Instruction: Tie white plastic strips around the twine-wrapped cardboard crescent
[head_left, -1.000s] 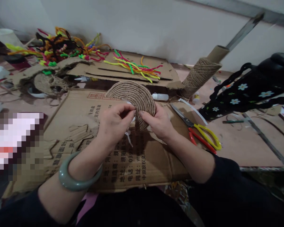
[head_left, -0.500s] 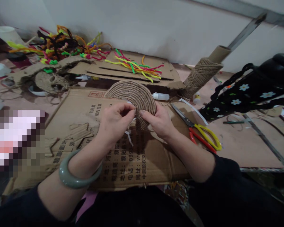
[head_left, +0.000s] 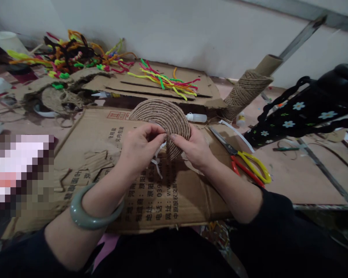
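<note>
Works at a pinkish tabletop (head_left: 304,181) facing a pale wall (head_left: 176,34). Has a printed cardboard sheet (head_left: 188,200) spread nearest the body, with a second cardboard piece (head_left: 211,87) beyond, strewn with bright fuzzy stems (head_left: 162,83). Keeps red-and-yellow-handled scissors (head_left: 234,151) at the sheet's right, a twine roll (head_left: 248,90) behind them, and a black flowered bottle (head_left: 304,112) farther right. Reaches both forearms inward from the lower corners, wearing a grey-green bangle (head_left: 89,222) on the left. Holds a coiled twine disc (head_left: 162,110) over the far part of the sheet. Bends the left hand (head_left: 139,144) inward, thumb and forefinger tips pinched together at the disc's edge; cannot tell about any strand between. Closes the right hand (head_left: 195,148) on the disc's right side, thumb across the near face, other fingers mostly hidden behind.
</note>
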Demonstrator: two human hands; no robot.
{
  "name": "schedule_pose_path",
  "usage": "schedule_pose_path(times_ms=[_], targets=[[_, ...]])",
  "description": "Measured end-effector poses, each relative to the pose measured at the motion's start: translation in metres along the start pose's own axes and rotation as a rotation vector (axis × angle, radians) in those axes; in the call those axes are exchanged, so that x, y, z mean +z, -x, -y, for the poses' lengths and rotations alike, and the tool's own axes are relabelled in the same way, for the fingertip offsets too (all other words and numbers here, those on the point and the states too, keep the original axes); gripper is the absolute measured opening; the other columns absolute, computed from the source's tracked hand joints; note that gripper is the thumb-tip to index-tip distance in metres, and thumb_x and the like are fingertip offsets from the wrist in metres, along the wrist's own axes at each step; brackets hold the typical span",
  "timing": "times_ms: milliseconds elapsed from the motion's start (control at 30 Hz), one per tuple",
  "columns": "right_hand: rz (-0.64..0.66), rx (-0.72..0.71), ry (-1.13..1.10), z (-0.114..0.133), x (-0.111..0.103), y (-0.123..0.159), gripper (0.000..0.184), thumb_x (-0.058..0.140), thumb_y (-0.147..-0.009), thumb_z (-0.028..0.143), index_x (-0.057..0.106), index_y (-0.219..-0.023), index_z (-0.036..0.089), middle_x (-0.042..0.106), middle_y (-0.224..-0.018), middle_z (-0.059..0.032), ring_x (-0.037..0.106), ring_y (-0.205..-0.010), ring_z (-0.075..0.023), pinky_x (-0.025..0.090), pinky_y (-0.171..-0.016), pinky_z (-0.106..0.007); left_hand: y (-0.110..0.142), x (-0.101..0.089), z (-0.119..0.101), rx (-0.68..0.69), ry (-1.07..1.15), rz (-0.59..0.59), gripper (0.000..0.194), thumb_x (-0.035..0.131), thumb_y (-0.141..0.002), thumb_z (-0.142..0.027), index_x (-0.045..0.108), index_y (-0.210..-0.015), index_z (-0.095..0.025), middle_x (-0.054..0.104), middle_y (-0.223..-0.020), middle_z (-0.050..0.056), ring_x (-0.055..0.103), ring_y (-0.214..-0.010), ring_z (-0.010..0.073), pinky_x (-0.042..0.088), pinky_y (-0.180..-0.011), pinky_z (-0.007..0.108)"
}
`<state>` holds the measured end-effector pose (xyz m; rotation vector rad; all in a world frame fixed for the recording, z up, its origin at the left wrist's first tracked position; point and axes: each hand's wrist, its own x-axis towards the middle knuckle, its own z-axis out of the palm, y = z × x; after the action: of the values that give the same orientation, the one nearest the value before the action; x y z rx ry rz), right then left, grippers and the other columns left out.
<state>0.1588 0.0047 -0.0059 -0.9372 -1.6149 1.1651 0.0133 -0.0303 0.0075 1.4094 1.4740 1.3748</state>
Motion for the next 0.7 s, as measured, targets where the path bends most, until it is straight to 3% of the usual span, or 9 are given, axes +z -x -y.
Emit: schedule_pose_path(times_ms=[700], targets=[[-0.006,-0.116,0.191,0.0027,-0.0019,0.0024,0.025,0.059,-0.074,0.028,0.057,-0.098,0.02,0.068,-0.092,-0.0026,0.062,-0.083,-0.0177,0.052,-0.077,-0.035,-0.0015,-0.0036,0.0052,0.093,-0.132,0.084,0.01,0.06,-0.074,-0.023,0.062,-0.066,-0.017,0.061,-0.06,-0.002,0.054,-0.057,0.011,0.043,-0.056,0.023]])
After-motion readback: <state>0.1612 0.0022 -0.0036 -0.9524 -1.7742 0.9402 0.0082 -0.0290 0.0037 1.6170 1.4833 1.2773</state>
